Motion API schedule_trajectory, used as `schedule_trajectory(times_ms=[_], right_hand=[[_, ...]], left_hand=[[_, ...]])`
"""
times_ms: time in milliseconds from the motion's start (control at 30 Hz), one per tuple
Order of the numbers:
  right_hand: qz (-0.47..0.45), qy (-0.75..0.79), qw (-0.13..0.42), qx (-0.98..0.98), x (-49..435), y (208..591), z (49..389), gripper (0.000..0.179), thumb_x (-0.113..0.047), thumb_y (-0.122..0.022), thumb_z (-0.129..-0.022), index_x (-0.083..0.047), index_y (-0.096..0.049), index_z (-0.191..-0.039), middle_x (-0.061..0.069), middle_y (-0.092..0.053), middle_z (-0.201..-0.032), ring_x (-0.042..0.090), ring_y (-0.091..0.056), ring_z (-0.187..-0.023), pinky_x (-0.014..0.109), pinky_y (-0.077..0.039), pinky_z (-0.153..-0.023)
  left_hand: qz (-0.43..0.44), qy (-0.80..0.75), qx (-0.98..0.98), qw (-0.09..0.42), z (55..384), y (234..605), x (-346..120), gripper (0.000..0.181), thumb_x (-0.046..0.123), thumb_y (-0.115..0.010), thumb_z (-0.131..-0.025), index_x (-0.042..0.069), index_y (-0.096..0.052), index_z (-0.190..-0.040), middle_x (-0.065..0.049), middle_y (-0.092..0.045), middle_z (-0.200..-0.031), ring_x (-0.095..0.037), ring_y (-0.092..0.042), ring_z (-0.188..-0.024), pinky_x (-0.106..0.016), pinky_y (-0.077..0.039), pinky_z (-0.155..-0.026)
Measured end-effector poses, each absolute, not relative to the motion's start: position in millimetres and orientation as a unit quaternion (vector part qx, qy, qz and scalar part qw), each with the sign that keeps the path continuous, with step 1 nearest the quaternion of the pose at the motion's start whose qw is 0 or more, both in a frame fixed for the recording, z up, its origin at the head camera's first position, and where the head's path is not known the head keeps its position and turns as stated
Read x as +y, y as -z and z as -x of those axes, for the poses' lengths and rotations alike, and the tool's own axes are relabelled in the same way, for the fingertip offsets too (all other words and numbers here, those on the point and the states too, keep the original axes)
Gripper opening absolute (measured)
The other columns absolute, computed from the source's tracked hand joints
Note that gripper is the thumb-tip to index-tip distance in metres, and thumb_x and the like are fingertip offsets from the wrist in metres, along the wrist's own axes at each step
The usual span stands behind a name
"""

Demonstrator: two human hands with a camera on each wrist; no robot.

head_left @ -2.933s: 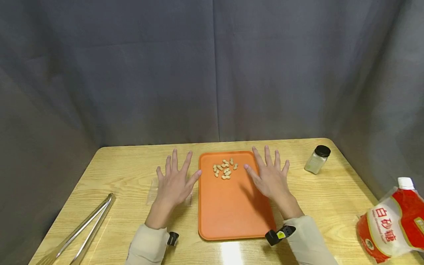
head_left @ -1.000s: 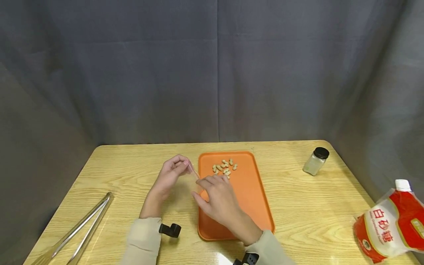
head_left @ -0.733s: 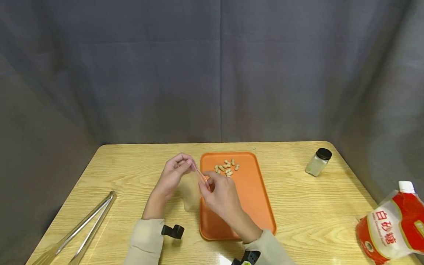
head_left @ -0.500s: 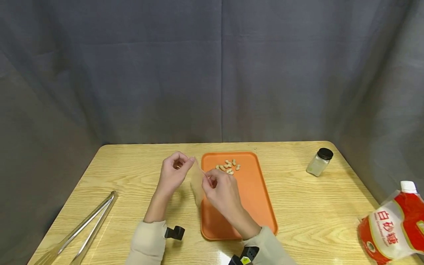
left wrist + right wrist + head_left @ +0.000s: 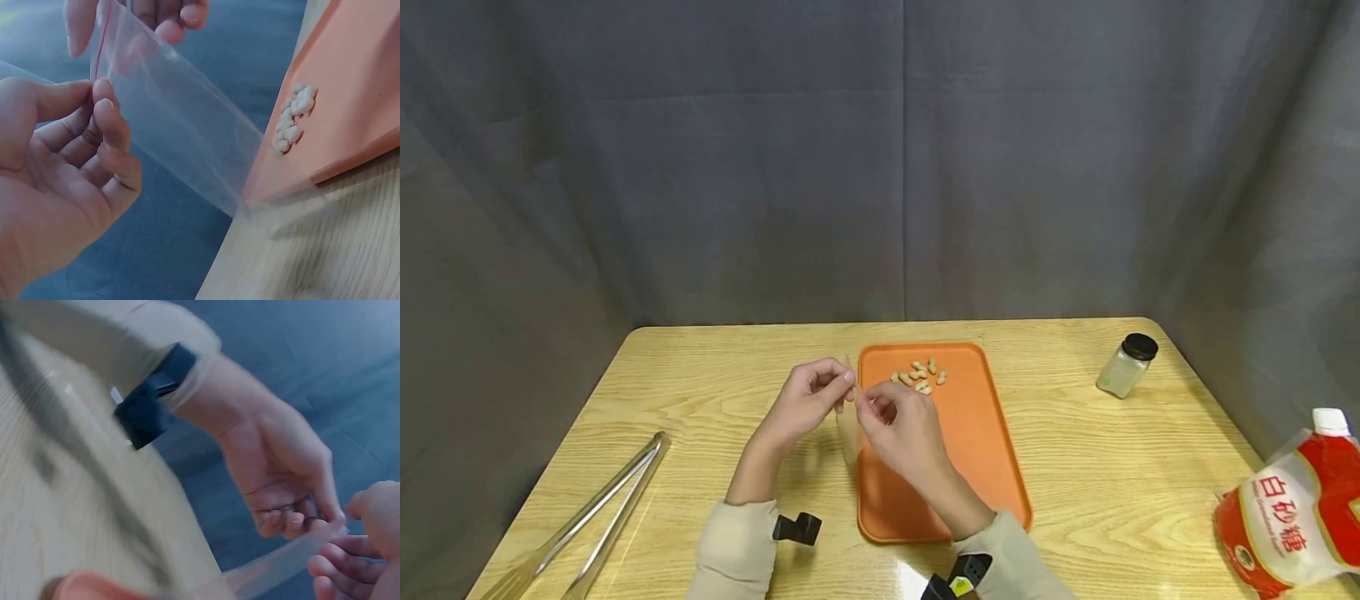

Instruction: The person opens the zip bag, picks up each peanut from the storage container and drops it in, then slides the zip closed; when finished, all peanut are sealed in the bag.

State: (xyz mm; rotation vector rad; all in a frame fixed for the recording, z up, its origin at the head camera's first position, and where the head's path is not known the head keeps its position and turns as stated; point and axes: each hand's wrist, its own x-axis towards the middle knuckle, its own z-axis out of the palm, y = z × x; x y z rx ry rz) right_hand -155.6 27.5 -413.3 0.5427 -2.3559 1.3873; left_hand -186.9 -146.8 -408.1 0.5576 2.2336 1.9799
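A clear plastic zip bag (image 5: 194,119) with a red seal line hangs between both hands, at the left edge of the orange tray (image 5: 943,475). My left hand (image 5: 805,404) pinches its top edge by the seal between thumb and forefinger. Close beside it, my right hand (image 5: 906,429) has thumb and fingers at the same edge, curled in a pinch. In the right wrist view the bag's corner lies between the fingertips of both hands. Several unshelled peanuts (image 5: 922,388) lie on the tray's far half, some hidden behind the right hand.
Metal tongs (image 5: 617,504) lie at the table's left. A small jar (image 5: 1127,367) with a black lid stands at the back right. A red and white bag of sugar (image 5: 1288,508) stands at the right edge. A grey curtain (image 5: 880,167) closes off the back.
Both hands, first spread open over the table, have taken the bag up from left of the tray. Over the last half second the left hand has come closer to the right along its edge.
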Motion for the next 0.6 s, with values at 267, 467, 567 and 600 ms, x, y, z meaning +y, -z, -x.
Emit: schedule_trajectory(times_ms=[267,467,567,600], right_hand=[[-0.157,-0.633,-0.016,-0.758,36,410,172,0.022,-0.021,-0.069,-0.095,0.001,-0.075,-0.099,0.014,-0.072,-0.09,0.027,-0.067,-0.078,0.037,-0.056,-0.073],[-0.166,-0.669,-0.052,-0.723,39,414,176,0.021,-0.013,-0.066,-0.097,0.006,-0.073,-0.102,0.014,-0.07,-0.086,0.029,-0.066,-0.075,0.048,-0.056,-0.073],[-0.166,-0.667,-0.047,-0.725,38,414,176,0.019,-0.012,-0.064,-0.098,0.005,-0.073,-0.099,0.011,-0.069,-0.081,0.035,-0.065,-0.075,0.042,-0.056,-0.069],[-0.166,-0.666,-0.044,-0.726,37,414,176,0.019,-0.011,-0.063,-0.098,0.005,-0.073,-0.097,0.011,-0.068,-0.079,0.037,-0.065,-0.075,0.04,-0.056,-0.067]], left_hand=[[-0.22,-0.664,0.711,0.069,187,409,-149,0.023,0.009,-0.051,-0.104,-0.007,-0.063,-0.093,-0.016,-0.059,-0.082,-0.017,-0.052,-0.068,-0.025,-0.046,-0.063],[-0.226,-0.666,0.707,0.073,187,411,-150,0.022,0.006,-0.05,-0.104,-0.008,-0.063,-0.094,-0.027,-0.057,-0.084,-0.016,-0.053,-0.068,-0.024,-0.046,-0.064],[-0.225,-0.667,0.707,0.076,187,410,-150,0.022,0.006,-0.051,-0.104,-0.008,-0.063,-0.094,-0.032,-0.056,-0.086,-0.015,-0.052,-0.068,-0.024,-0.046,-0.065],[-0.224,-0.666,0.707,0.077,187,410,-150,0.022,0.007,-0.051,-0.104,-0.008,-0.063,-0.094,-0.032,-0.056,-0.086,-0.014,-0.052,-0.068,-0.024,-0.046,-0.064]])
